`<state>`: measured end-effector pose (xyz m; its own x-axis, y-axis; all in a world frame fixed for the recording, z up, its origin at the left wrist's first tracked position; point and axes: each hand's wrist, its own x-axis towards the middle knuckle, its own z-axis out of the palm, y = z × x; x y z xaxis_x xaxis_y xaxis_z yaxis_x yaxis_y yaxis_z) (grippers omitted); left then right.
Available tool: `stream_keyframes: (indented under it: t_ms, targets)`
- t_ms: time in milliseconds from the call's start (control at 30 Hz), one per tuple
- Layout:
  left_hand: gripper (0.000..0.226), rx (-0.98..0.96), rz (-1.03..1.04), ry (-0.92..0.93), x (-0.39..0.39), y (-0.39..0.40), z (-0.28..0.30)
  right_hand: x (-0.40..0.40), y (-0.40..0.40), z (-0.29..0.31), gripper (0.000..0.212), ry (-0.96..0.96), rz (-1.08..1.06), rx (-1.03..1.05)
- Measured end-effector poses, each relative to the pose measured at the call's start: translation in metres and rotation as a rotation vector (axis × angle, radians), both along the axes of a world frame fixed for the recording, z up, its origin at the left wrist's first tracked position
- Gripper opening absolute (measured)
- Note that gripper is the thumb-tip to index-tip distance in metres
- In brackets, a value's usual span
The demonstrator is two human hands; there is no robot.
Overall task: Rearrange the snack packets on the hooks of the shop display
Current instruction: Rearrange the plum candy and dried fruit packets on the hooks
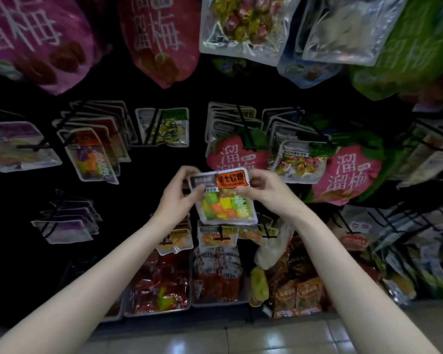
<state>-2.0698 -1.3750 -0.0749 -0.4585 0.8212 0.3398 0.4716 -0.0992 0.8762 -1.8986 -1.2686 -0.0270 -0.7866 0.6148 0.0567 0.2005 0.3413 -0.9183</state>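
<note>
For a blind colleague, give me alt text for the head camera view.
Both hands, left hand and right hand, grip a clear packet of coloured jelly cubes by its top corners, before dark display hooks hung with snack packets.

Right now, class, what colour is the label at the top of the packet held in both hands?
Orange with dark lettering, on the held packet; head view.

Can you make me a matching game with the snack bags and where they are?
Things:
1. packet of colourful cubes
2. purple bag
3. green bag
4. red packets

Places:
A. top left
B. bin at the bottom
C. held in both hands, left hand and right hand
D. top right

Pairs: 1-C, 2-A, 3-D, 4-B
</note>
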Motion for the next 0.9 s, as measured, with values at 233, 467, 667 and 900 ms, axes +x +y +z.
stream_keyframes:
  t_ms: [233, 467, 667, 900]
  targets:
    - [0.013, -0.056, 0.157, -0.589, -0.070, -0.077, -0.007, -0.096, -0.056, -0.011, 0.043, 0.062, 0.090, 0.246]
    - [0.015, 0.105, 0.385, -0.651, -0.148, -0.130, 0.029, -0.197, -0.117, -0.001, 0.032, 0.117, 0.086, 0.530]
    - [0.016, 0.157, 0.389, -0.613, -0.179, -0.137, 0.049, -0.231, -0.137, 0.002, 0.045, 0.195, 0.005, 0.624]
    - [0.020, 0.032, 0.379, -0.523, -0.197, -0.128, 0.051, -0.237, -0.140, 0.000, 0.047, 0.081, -0.088, 0.534]
